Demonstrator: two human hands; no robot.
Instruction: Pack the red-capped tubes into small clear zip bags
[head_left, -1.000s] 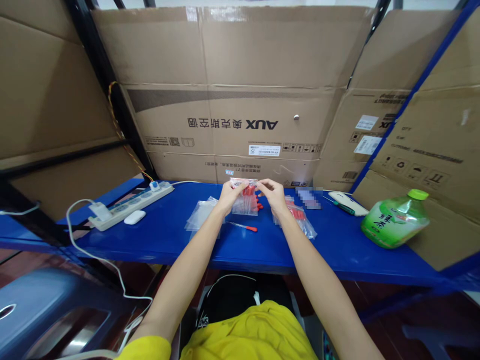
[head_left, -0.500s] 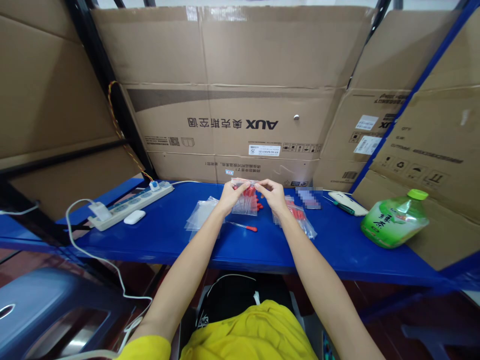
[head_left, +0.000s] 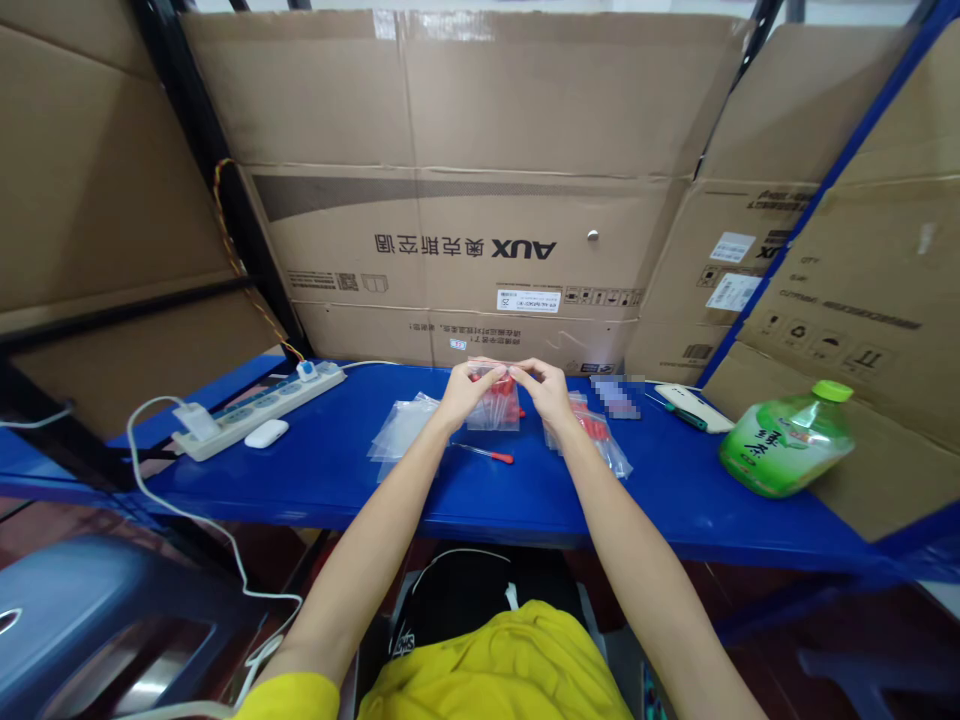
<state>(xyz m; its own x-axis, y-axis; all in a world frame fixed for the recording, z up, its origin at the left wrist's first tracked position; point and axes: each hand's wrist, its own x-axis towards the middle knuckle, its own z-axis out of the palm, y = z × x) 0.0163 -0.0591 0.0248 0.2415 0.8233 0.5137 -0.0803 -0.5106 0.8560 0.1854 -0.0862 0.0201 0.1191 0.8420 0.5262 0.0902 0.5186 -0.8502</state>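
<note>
On the blue shelf point(head_left: 337, 480), far left, a white power strip point(head_left: 259, 408) lies with a white plug seated in it, and a small white case point(head_left: 266, 433) sits just beside it. Next comes a stack of empty clear bags point(head_left: 401, 428), flat on the shelf. Above the shelf's middle, the left hand point(head_left: 459, 393) and the right hand point(head_left: 546, 388) hold up a small clear bag point(head_left: 496, 405) with red-tipped pieces inside; the bag hangs just above the shelf surface. Both hands pinch its top edge, thumb and fingers pressed together on the plastic, one hand at each upper corner. Below it a single red-handled tool point(head_left: 489, 454) lies loose on the shelf. To the right of the right wrist lies a filled bag point(head_left: 600, 440) holding more red pieces. Further right rests a white and green device point(head_left: 694, 407), then a green bottle point(head_left: 787, 443) on its side with a lime cap, its label printed in characters too small to read. Behind, the large cardboard box point(head_left: 465, 180) reads "AUX" upside down.
</note>
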